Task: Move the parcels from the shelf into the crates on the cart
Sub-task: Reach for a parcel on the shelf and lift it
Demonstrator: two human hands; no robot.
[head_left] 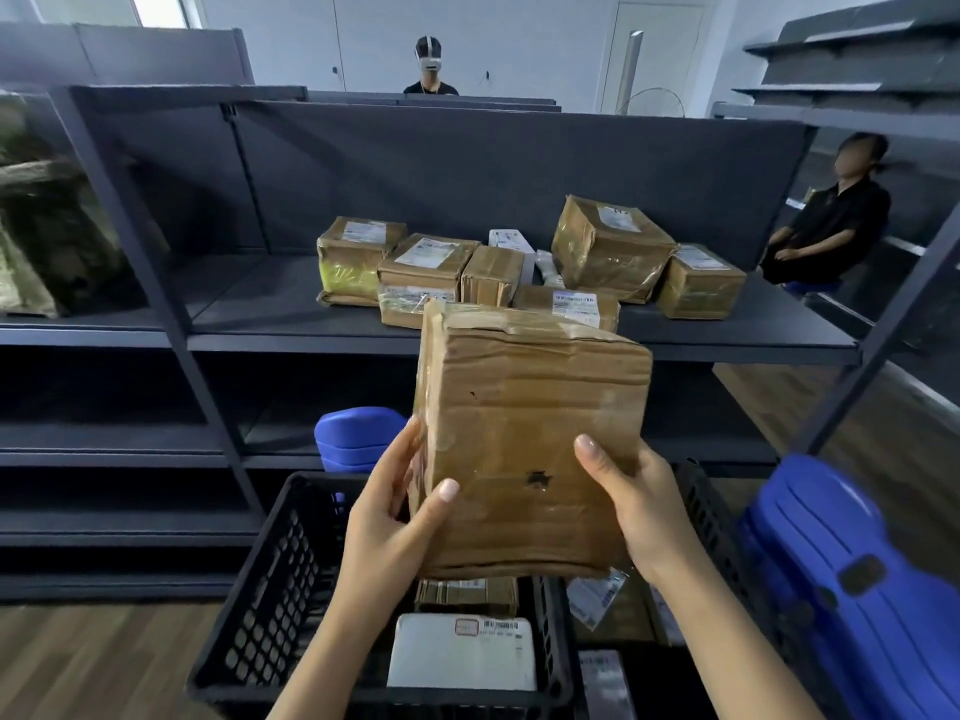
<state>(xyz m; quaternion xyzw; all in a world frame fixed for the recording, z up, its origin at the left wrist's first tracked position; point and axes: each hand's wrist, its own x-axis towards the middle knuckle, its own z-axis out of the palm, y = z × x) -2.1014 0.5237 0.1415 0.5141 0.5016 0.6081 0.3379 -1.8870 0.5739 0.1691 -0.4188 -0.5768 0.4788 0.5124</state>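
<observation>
I hold a large brown taped cardboard parcel (524,418) upright in both hands above the crates. My left hand (395,517) grips its lower left edge, thumb on the front face. My right hand (631,506) grips its lower right edge, thumb on the front. Below it stands a black lattice crate (270,579) holding a white parcel (462,652) and a small brown one (467,595). A second black crate (717,532) to the right holds labelled parcels (597,597). Several brown parcels (608,246) lie on the dark shelf (260,309) behind.
Blue plastic cart parts stand at the right (857,579) and behind the left crate (353,439). The shelf upright (171,314) runs down at left, another slants at right (878,335). One person sits at right (831,226); another stands behind the shelf (430,70). Wooden floor (104,662) lies at lower left.
</observation>
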